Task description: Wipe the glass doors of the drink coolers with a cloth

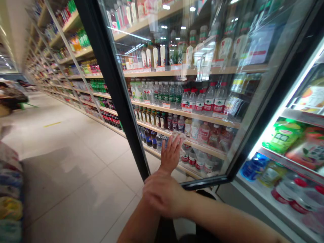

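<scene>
My left hand lies flat against the glass door of a drinks cooler, fingers stretched upward. A small pale crumpled thing sits at its fingertips; I cannot make out what it is. My right hand reaches across from the lower right and rests over my left wrist, its fingers curled around it. The door's black frame stands swung out into the aisle. Through the glass I see shelves of bottled water and other drinks.
The lit cooler interior at the right holds green and red pouches and bottles. A long aisle of drink shelves runs off to the left over a pale tiled floor. Bagged goods sit at the left edge.
</scene>
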### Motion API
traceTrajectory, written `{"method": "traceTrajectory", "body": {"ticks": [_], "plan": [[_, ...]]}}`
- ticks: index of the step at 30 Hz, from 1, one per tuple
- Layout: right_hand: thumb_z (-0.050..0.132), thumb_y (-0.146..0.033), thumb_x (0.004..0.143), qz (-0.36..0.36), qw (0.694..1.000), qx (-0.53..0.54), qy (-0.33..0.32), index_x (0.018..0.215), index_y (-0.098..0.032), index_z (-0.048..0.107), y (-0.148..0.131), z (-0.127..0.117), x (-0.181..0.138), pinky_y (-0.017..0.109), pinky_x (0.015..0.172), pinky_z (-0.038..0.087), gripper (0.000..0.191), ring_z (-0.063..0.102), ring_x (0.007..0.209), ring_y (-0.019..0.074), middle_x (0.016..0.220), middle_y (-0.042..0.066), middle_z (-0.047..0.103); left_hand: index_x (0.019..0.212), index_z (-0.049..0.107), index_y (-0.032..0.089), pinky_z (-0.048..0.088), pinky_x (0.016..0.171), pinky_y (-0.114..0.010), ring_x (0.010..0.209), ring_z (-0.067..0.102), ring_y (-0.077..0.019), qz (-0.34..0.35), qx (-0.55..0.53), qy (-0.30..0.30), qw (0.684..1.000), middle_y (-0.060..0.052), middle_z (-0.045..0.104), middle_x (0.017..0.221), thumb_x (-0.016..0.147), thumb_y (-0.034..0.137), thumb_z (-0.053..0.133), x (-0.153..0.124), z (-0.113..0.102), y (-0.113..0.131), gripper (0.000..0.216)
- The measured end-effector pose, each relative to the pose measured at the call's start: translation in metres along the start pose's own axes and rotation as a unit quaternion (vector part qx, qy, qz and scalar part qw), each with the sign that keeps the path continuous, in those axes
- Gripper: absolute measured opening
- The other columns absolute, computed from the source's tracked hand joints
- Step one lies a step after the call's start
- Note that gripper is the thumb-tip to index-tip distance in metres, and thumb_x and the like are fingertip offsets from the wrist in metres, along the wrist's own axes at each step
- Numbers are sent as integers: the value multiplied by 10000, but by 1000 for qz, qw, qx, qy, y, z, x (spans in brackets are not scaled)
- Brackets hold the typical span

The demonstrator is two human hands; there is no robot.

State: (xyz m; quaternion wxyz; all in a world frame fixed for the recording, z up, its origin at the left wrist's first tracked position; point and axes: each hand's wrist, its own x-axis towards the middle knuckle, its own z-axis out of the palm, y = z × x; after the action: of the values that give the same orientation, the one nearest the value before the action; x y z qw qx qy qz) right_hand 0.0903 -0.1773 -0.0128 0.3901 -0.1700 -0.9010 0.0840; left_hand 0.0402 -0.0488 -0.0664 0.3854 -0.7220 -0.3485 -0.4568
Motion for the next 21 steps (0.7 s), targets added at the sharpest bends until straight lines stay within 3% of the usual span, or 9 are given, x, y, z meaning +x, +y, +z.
{"method": "traceTrajectory", "body": {"ticks": [2,3,5,10,14,17,21], "plan": [[457,-181,949,85,977,-66,182,1104,-195,659,21,-24,-10,377,1028,482,254,640,1104,185,1124,84,719,1527,355,211,185,1241,-420,1491,290,-210,-42,13,26,999,-95,519,1473,974,178,476,0,-2,-4,567],[424,-164,964,117,957,-102,243,1176,-210,651,32,-33,-12,411,1070,458,314,622,1148,192,1182,93,698,1549,300,200,230,1222,-405,1481,316,-210,-64,16,37,997,-116,493,1490,983,195,470,1,-2,-5,591],[400,-173,979,165,932,-142,289,1283,-231,623,52,-44,-13,450,1109,437,381,588,1215,208,1267,107,656,1578,184,169,315,1169,-386,1464,352,-213,-98,8,40,994,-162,430,1527,1000,204,437,6,-2,-2,632],[423,-221,988,178,939,-152,252,1384,-188,561,81,-42,-7,415,1123,453,421,537,1304,211,1392,129,583,1583,-7,122,392,1116,-391,1487,301,-210,-143,-79,18,986,-221,296,1587,1016,153,292,18,-8,7,642],[405,-208,996,169,930,-196,262,1443,-175,494,88,-40,-3,420,1151,418,458,481,1367,208,1467,137,521,1583,32,108,401,1135,-423,1491,288,-250,-69,-133,11,989,-225,273,1599,984,216,389,6,-27,-2,705],[469,-196,975,129,930,-241,246,1400,-151,528,97,-32,-10,452,1161,394,432,442,1396,235,1465,149,524,1575,179,141,341,1181,-450,1495,273,-278,-16,-77,18,997,-192,340,1580,929,227,517,-13,-38,-23,735],[539,-114,928,41,935,-297,187,1192,-182,667,120,-13,-32,430,1103,434,301,539,1289,231,1263,107,680,1570,222,141,195,1244,-479,1512,185,-281,-74,30,6,997,-175,393,1549,934,206,528,-29,-36,-52,709]]}}
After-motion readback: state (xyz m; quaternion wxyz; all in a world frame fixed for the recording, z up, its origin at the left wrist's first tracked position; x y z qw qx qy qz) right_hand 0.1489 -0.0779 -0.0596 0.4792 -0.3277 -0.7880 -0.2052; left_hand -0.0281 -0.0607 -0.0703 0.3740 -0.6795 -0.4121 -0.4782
